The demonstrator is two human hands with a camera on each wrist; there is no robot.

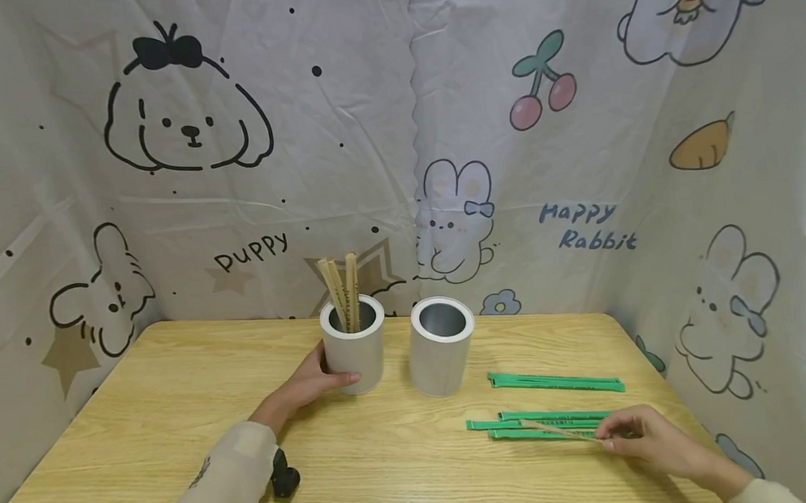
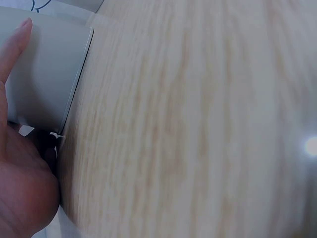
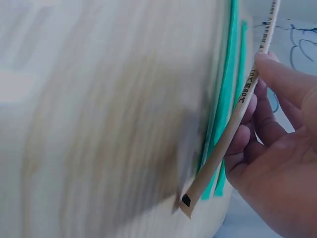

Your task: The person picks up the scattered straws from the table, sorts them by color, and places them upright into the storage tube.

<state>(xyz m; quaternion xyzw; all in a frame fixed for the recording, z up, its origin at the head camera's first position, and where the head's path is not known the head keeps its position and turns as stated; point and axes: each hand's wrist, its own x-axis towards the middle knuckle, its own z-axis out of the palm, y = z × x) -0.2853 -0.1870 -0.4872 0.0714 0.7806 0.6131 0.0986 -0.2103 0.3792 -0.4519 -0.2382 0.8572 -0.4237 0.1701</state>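
Note:
My left hand (image 1: 310,381) grips the lower side of the left white canister (image 1: 362,360), its thumb across the front. Several brown paper-wrapped straws (image 1: 353,284) stand in that canister and lean toward different sides. In the left wrist view the canister (image 2: 47,69) fills the upper left corner. At the right, my right hand (image 1: 664,443) pinches one brown paper-wrapped straw (image 3: 225,141) between thumb and fingers. Printed text runs along the straw's wrapper. Under and beside it lie several green-wrapped straws (image 1: 542,432) on the table.
A second white canister (image 1: 440,366), with no straws showing at its mouth, stands right of the first. More green-wrapped straws (image 1: 557,382) lie farther back on the wooden table (image 1: 398,454). A printed cloth (image 1: 344,134) hangs behind the table. A black object (image 1: 284,478) is by the left sleeve.

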